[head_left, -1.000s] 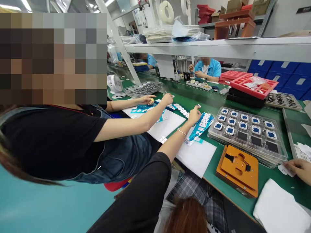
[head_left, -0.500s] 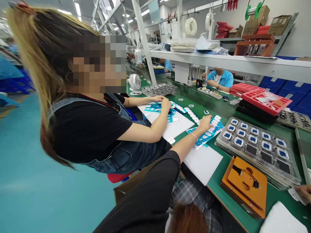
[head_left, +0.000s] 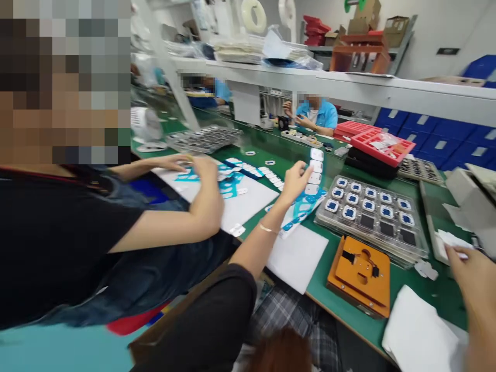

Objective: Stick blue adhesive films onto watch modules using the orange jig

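Note:
My left hand, stretched forward across the bench, pinches a strip of white adhesive pieces held upright on clear backing. Below it lies a blue-and-white backing sheet, partly over a blank white sheet. At the far right, my right hand has its fingers drawn together at some white paper; what lies between the fingertips is not clear. White tabbed pieces rest on the bench to its left. Between my hands stands a clear tray of white-and-blue square parts.
An orange fixture block sits near the front edge, beside a white cloth-like pile. A co-worker's arm reaches over another white sheet at left. Red trays are stacked behind the parts tray.
My left hand has lifted the strip of white pieces up from the blue sheet. My right hand has come further into view, away from the white tabbed pieces. The view has swung right.

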A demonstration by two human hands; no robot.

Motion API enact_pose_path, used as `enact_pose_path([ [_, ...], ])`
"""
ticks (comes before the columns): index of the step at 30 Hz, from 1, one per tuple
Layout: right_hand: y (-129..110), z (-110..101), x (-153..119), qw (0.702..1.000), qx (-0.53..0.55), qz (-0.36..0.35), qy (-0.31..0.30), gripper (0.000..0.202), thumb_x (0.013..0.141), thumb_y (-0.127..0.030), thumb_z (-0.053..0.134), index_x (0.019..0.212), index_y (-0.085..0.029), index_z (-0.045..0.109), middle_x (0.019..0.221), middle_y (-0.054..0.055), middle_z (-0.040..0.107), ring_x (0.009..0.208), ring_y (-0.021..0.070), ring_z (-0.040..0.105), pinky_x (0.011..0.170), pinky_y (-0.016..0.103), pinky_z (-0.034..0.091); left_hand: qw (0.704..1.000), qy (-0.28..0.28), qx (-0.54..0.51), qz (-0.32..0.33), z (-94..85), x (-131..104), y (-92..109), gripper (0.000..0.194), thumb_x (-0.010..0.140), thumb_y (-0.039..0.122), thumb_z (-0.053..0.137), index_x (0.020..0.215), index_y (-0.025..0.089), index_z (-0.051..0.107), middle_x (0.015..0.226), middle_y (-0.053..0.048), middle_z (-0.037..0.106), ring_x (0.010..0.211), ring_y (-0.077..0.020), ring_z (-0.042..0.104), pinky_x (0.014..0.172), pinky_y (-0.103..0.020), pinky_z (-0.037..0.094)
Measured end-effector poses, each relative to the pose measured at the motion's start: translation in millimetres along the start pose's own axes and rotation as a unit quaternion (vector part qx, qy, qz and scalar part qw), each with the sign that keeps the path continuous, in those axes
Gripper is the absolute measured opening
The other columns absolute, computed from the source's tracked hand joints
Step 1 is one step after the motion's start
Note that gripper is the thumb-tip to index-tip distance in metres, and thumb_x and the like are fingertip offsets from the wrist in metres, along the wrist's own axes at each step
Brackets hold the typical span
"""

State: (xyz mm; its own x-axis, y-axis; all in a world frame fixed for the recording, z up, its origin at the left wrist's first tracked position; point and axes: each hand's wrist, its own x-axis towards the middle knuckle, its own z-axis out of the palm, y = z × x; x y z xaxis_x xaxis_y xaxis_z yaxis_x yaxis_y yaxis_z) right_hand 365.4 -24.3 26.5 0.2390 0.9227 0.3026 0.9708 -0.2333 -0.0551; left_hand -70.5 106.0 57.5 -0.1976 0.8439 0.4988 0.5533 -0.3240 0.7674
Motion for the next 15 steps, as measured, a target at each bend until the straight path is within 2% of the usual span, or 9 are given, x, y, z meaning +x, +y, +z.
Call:
enact_pose_path([
  [1,-20.7,-15.7,-10.6,0.991,0.072,0.047,0.1,0.043,0.087,-0.052,0.037,0.088,-0.03,0.074,0.089,0.017,0.072,0.083,0.0405,0.07,0.069,0.056,0.055,0.999,0.005,-0.039,0.007,0.4,-7.2,10.7,0.026,0.097,0.035,0.049,0.077,0.02,0.048,0.067,0.003,0.051,0.068,-0.0135,0.057,0.066,-0.025,0.047],
  [3,-65.6,-35.8,-32.4,0.955,0.235,0.004,0.181,0.036,0.088,-0.053,0.044,0.098,-0.028,0.068,0.1,0.015,0.07,0.093,0.0357,0.068,0.083,0.052,0.055,0.989,-0.004,-0.144,0.02,6.6,-26.5,31.8,0.03,0.097,0.043,0.046,0.076,0.021,0.044,0.068,0.004,0.049,0.063,-0.0111,0.053,0.059,-0.022,0.044],
  [5,-108.1,-39.6,-52.5,0.904,0.385,-0.087,0.162,0.029,0.087,-0.054,0.053,0.102,-0.031,0.062,0.108,0.011,0.066,0.092,0.0302,0.068,0.08,0.048,0.057,0.948,-0.055,-0.314,0.023,17.0,-49.7,51.1,0.036,0.091,0.052,0.053,0.074,0.021,0.044,0.067,0.004,0.048,0.059,-0.0102,0.049,0.053,-0.021,0.041],
  [6,-126.0,-36.8,-60.9,0.879,0.443,-0.128,0.124,0.029,0.085,-0.053,0.058,0.107,-0.033,0.06,0.115,0.01,0.063,0.088,0.0273,0.068,0.075,0.046,0.058,0.927,-0.087,-0.365,0.025,22.2,-61.3,59.3,0.039,0.088,0.056,0.056,0.074,0.02,0.046,0.066,0.004,0.048,0.058,-0.0102,0.048,0.052,-0.02,0.04],
  [7,-140.7,-32.4,-67.8,0.857,0.485,-0.156,0.076,0.035,0.084,-0.049,0.064,0.115,-0.036,0.056,0.125,0.009,0.059,0.089,0.025,0.068,0.072,0.043,0.058,0.911,-0.118,-0.394,0.029,26.7,-72.0,65.8,0.041,0.086,0.058,0.058,0.074,0.02,0.048,0.066,0.004,0.049,0.058,-0.0101,0.048,0.051,-0.02,0.039],
  [8,-152.2,-27.3,-72.9,0.832,0.525,-0.167,0.072,0.041,0.083,-0.046,0.068,0.12,-0.037,0.053,0.13,0.008,0.056,0.086,0.0218,0.068,0.066,0.038,0.058,0.905,-0.149,-0.397,0.036,30.2,-81.4,70.3,0.043,0.085,0.059,0.059,0.074,0.018,0.051,0.065,0.003,0.049,0.058,-0.01,0.047,0.051,-0.02,0.039],
  [9,-160.5,-22.6,-76.2,0.81,0.557,-0.172,0.061,0.043,0.083,-0.041,0.07,0.121,-0.036,0.052,0.13,0.007,0.055,0.08,0.0174,0.068,0.063,0.033,0.057,0.903,-0.179,-0.388,0.048,32.5,-89.0,72.5,0.045,0.086,0.06,0.058,0.072,0.017,0.052,0.064,0.003,0.049,0.058,-0.0095,0.046,0.05,-0.02,0.038],
  [11,-168.9,-16.3,-77.5,0.779,0.601,-0.175,0.03,0.034,0.083,-0.036,0.072,0.114,-0.031,0.058,0.114,0.004,0.06,0.073,0.0128,0.065,0.06,0.028,0.055,0.893,-0.24,-0.372,0.077,34.6,-98.7,70.2,0.049,0.088,0.061,0.055,0.07,0.015,0.053,0.062,0.004,0.049,0.056,-0.0084,0.044,0.05,-0.019,0.037],
  [15,-163.8,-15.1,-69.0,0.783,0.604,-0.129,0.08,0.017,0.085,-0.035,0.071,0.097,-0.023,0.067,0.084,0.001,0.06,0.068,0.0111,0.059,0.058,0.023,0.051,0.817,-0.401,-0.393,0.131,35.7,-102.9,53.3,0.046,0.08,0.06,0.067,0.084,0.014,0.06,0.071,0.0,0.063,0.064,-0.0116,0.059,0.057,-0.02,0.048],
])
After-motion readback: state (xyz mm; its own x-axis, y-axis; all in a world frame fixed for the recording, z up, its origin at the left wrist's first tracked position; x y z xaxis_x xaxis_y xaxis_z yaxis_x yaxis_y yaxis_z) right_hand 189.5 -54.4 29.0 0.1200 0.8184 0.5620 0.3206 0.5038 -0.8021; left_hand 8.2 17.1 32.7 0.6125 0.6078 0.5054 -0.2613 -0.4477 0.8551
